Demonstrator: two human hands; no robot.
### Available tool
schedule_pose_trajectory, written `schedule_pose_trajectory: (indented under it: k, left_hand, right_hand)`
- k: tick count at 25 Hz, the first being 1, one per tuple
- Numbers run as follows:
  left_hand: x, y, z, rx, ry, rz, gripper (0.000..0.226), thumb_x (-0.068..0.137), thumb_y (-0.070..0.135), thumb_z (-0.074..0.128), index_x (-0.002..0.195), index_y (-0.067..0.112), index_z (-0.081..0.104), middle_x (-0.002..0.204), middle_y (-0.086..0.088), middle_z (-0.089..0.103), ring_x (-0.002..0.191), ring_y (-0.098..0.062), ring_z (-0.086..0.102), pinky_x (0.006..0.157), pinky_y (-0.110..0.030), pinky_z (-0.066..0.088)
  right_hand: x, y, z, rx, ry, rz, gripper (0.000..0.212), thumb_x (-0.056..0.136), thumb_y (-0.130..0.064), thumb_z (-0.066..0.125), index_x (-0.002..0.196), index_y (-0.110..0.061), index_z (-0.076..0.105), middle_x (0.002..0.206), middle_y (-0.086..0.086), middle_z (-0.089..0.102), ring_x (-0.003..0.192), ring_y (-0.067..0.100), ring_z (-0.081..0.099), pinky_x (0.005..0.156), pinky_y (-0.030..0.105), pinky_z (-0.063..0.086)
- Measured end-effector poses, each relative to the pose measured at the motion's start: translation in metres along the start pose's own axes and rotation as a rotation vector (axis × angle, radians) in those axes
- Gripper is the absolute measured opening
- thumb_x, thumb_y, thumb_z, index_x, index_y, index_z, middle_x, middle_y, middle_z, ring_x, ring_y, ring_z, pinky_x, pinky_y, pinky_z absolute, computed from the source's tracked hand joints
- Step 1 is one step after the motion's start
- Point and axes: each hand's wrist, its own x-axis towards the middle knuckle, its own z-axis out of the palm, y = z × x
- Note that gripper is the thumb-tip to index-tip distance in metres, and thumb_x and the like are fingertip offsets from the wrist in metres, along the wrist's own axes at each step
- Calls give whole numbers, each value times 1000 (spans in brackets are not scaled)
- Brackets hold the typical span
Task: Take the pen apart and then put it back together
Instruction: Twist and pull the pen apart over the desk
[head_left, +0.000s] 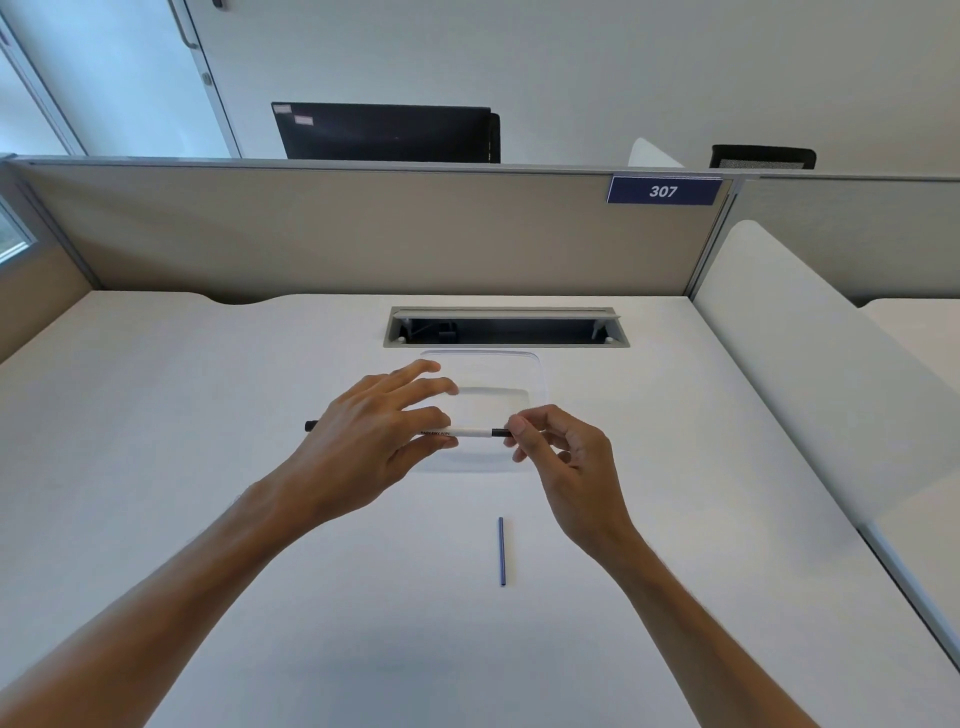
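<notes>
A white pen barrel (470, 432) with black print is held level above the desk. My left hand (374, 436) pinches it near the middle between thumb and a lower finger, with the other fingers spread straight. A black end (311, 425) sticks out past the left hand. My right hand (563, 452) pinches the black tip piece (500, 432) at the barrel's right end between thumb and forefinger. A thin blue refill (502, 551) lies alone on the white desk (208, 467), nearer to me than both hands.
A clear plastic tray (519, 371) sits on the desk under and behind the hands. Behind it is an open cable slot (506, 328). A beige partition (363, 228) with a "307" sign (664, 190) closes the back; a white divider (810, 364) stands on the right.
</notes>
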Motion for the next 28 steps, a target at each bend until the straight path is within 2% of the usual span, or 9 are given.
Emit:
schedule_pose_trajectory:
  k: [3, 5, 8, 12, 16, 18, 21, 24, 28]
  left_hand:
    - [0, 1, 0, 2, 4, -4, 35, 96, 43, 42, 92, 20, 68, 115, 5, 67, 115, -18, 57, 76, -35, 50]
    - [-1, 2, 0, -10, -4, -17, 35, 96, 44, 40, 93, 21, 66, 103, 7, 68, 99, -17, 62, 66, -33, 48]
    - [-2, 1, 0, -7, -20, -38, 36, 96, 47, 39, 94, 22, 65, 93, 11, 66, 87, -15, 60, 59, -28, 44]
    - [-3, 3, -4, -24, -19, -55, 28, 97, 42, 48, 93, 23, 67, 87, 12, 65, 81, -12, 55, 51, -15, 30]
    - [-2, 4, -5, -12, -15, -62, 27, 96, 42, 47, 94, 24, 67, 79, 13, 61, 73, -11, 50, 46, -20, 30]
    - [-2, 5, -6, -5, -12, -69, 26, 95, 42, 47, 94, 25, 67, 78, 13, 60, 72, -11, 50, 45, -19, 28]
    - [-1, 6, -8, 5, -16, -73, 22, 95, 39, 51, 95, 24, 67, 76, 13, 59, 69, -10, 50, 46, -15, 22]
    - [-1, 6, -9, 10, -9, -79, 21, 95, 39, 51, 94, 25, 68, 74, 13, 58, 68, -10, 50, 46, -15, 21]
    - [-2, 7, -10, 16, -3, -74, 25, 96, 40, 49, 93, 25, 68, 73, 14, 58, 66, -9, 49, 47, -14, 18]
  right_hand:
    - [0, 0, 2, -3, -21, 4, 26, 95, -29, 62, 74, -15, 68, 67, -4, 68, 62, 12, 61, 63, 22, 48]
    - [0, -1, 2, -2, -41, 2, 24, 95, -30, 62, 76, -16, 68, 68, -5, 68, 62, 11, 61, 61, 19, 47]
    - [-1, 0, 0, -7, -49, -2, 15, 93, -27, 65, 81, -19, 69, 72, -6, 69, 63, 10, 62, 56, 11, 40]
    - [-2, -1, -2, 12, -66, 7, 5, 91, -19, 68, 86, -17, 69, 76, -12, 68, 63, 5, 61, 53, 8, 36]
    - [-2, -1, -3, 22, -72, 6, 4, 90, -16, 70, 89, -19, 68, 84, -10, 70, 68, 9, 63, 55, 11, 39]
    - [-2, -2, -1, 27, -65, 14, 3, 91, -21, 69, 91, -22, 66, 87, -7, 71, 69, 10, 65, 56, 11, 40]
    - [-1, -4, 1, 35, -64, 34, 12, 91, -36, 63, 92, -24, 65, 81, -5, 71, 66, 11, 64, 60, 11, 42]
    - [1, -3, 3, 6, -75, 21, 23, 97, -35, 58, 81, -21, 67, 72, -1, 69, 62, 11, 61, 61, 15, 43]
    - [2, -4, 4, 23, -79, 9, 34, 97, -36, 53, 74, -17, 69, 69, 2, 70, 63, 13, 62, 65, 18, 48]
